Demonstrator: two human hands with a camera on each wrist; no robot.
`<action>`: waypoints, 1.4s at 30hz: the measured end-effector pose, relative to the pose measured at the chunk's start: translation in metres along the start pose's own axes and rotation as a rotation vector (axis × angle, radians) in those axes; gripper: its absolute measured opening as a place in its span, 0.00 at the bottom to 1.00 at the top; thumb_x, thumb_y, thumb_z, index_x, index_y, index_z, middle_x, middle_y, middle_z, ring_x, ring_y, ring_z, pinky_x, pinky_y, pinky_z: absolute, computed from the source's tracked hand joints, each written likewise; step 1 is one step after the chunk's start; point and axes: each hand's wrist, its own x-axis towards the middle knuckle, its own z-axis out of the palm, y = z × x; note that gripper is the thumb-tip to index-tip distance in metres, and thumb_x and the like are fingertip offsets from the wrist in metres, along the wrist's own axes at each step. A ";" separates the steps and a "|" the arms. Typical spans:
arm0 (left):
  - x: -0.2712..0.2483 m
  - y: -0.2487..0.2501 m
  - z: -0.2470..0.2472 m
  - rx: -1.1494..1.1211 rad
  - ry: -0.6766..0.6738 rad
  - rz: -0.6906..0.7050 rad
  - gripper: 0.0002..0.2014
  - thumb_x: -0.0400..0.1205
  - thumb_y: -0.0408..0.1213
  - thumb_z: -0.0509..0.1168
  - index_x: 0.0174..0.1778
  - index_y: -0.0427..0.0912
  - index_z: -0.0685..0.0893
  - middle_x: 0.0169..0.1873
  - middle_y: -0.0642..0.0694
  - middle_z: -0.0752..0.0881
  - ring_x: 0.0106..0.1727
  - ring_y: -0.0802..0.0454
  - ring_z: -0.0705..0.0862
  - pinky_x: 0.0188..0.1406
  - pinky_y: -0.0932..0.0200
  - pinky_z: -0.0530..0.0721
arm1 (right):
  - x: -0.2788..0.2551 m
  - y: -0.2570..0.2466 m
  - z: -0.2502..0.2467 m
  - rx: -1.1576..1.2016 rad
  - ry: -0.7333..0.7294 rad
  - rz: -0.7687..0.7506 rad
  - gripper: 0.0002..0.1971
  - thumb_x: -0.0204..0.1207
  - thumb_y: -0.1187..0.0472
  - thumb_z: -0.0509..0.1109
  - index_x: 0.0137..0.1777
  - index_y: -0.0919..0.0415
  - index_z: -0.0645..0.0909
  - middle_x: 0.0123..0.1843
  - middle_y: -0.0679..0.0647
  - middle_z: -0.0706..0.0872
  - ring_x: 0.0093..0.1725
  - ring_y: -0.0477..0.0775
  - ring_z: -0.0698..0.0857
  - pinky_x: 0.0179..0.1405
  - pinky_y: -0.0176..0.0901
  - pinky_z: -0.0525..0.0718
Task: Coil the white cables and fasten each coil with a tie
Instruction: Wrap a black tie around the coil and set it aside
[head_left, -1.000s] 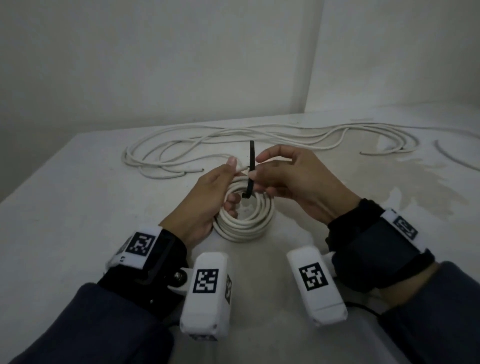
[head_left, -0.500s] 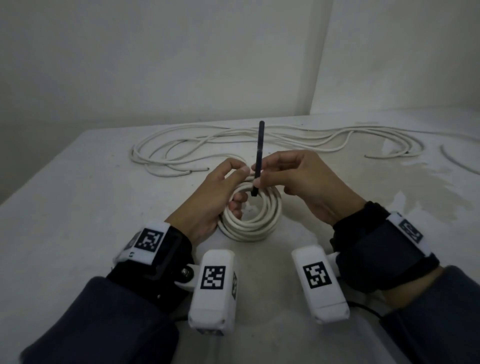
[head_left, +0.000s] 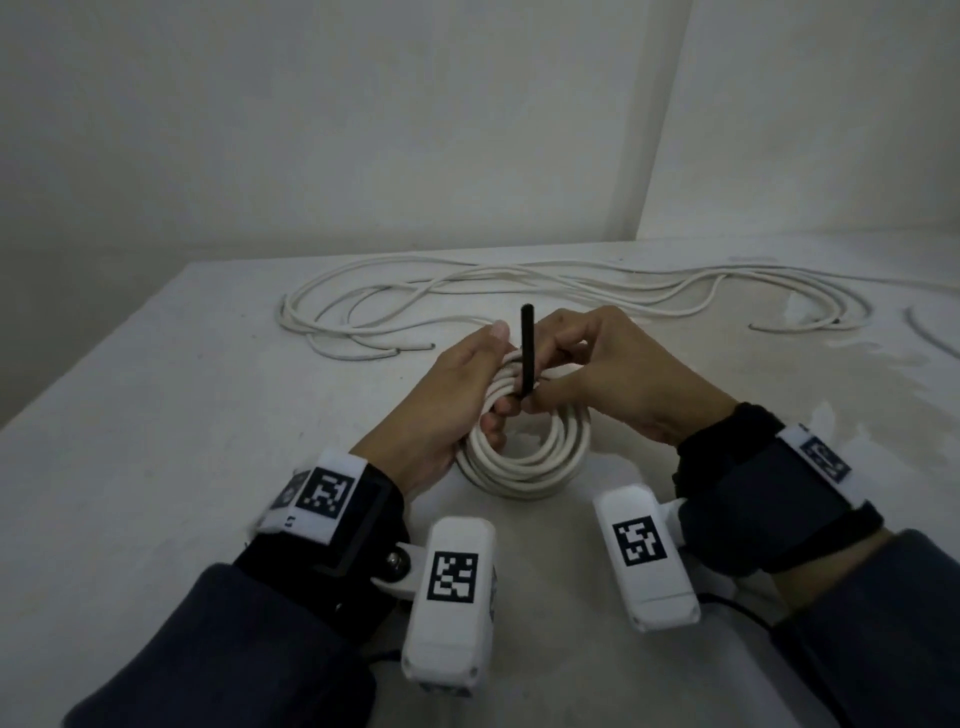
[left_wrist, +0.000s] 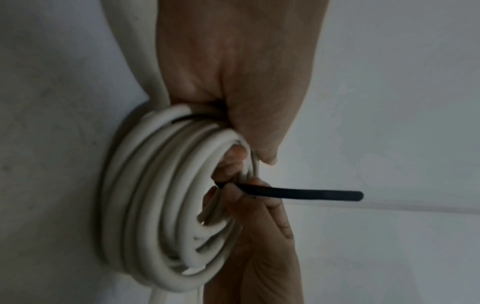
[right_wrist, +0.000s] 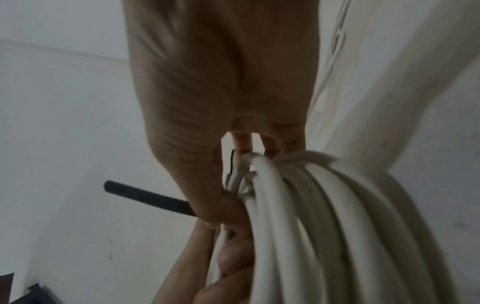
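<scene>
A white cable coil (head_left: 524, 462) stands tilted on the white table, its far side lifted between both hands. My left hand (head_left: 467, 395) grips that far side, fingers curled through the coil's middle (left_wrist: 155, 205). A black tie (head_left: 525, 358) sticks up from the coil between the hands. My right hand (head_left: 582, 374) pinches the tie at its base against the coil. In the left wrist view the tie's free end (left_wrist: 298, 194) points right. In the right wrist view the tie (right_wrist: 148, 197) juts left past the coil (right_wrist: 324, 226).
Loose white cable (head_left: 467, 291) sprawls across the back of the table, running right toward a wet-looking stain (head_left: 857, 364). A short cable piece (head_left: 930, 338) lies at the far right. Walls meet in a corner behind. The table's left edge (head_left: 104, 358) drops off.
The tie's free end first rose higher above the hands, then came lower. Both hands have closed in tighter on the coil's far side, and the right hand's pinch has slid down to the tie's base.
</scene>
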 end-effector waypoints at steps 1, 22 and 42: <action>0.001 0.000 0.000 0.008 -0.005 0.000 0.13 0.89 0.44 0.53 0.44 0.41 0.75 0.22 0.45 0.71 0.18 0.55 0.65 0.16 0.66 0.68 | -0.001 0.001 0.000 -0.021 0.008 -0.019 0.12 0.54 0.81 0.81 0.35 0.69 0.87 0.45 0.56 0.84 0.49 0.55 0.87 0.50 0.34 0.82; 0.001 -0.003 -0.002 -0.088 0.048 -0.073 0.13 0.85 0.38 0.59 0.35 0.41 0.80 0.20 0.48 0.69 0.16 0.57 0.63 0.14 0.68 0.64 | -0.001 0.009 -0.004 0.016 0.050 -0.079 0.05 0.64 0.69 0.81 0.34 0.62 0.88 0.40 0.55 0.87 0.45 0.50 0.88 0.48 0.42 0.83; -0.004 -0.001 0.001 -0.023 0.021 0.099 0.13 0.88 0.37 0.54 0.40 0.44 0.79 0.21 0.49 0.72 0.17 0.59 0.67 0.15 0.68 0.67 | -0.006 -0.006 0.003 0.353 0.223 0.053 0.08 0.72 0.75 0.73 0.50 0.68 0.87 0.23 0.55 0.84 0.20 0.46 0.81 0.20 0.27 0.73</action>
